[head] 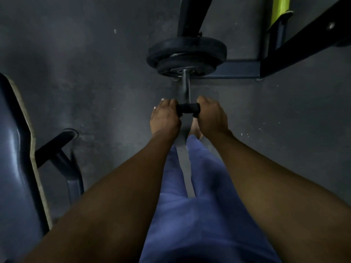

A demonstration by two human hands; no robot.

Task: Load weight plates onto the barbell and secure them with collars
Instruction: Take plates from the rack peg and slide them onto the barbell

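The barbell sleeve [185, 86] is running straight away from the person, its long axis lying near-to-far in the scene, and that line is what the coming move is turning on. At the near end of the sleeve, a black collar [188, 108] is sitting on or just at the tip; the hands are hiding the exact seating, so I cannot tell how far it is on. The left hand [164, 118] is closing on the collar's left side and the right hand [210, 116] on its right side, both curled tight around it, neither clearly nearer than the other.

Farther along the same axis, two dark weight plates [187, 56] are already stacked on the sleeve, the larger one behind the smaller, with a bare stretch of steel between them and the collar. By my reckoning, the collar needs pushing directly away from the person, along the sleeve, until it is touching the smaller plate. A padded bench [13, 149] is standing off to the left, well apart.
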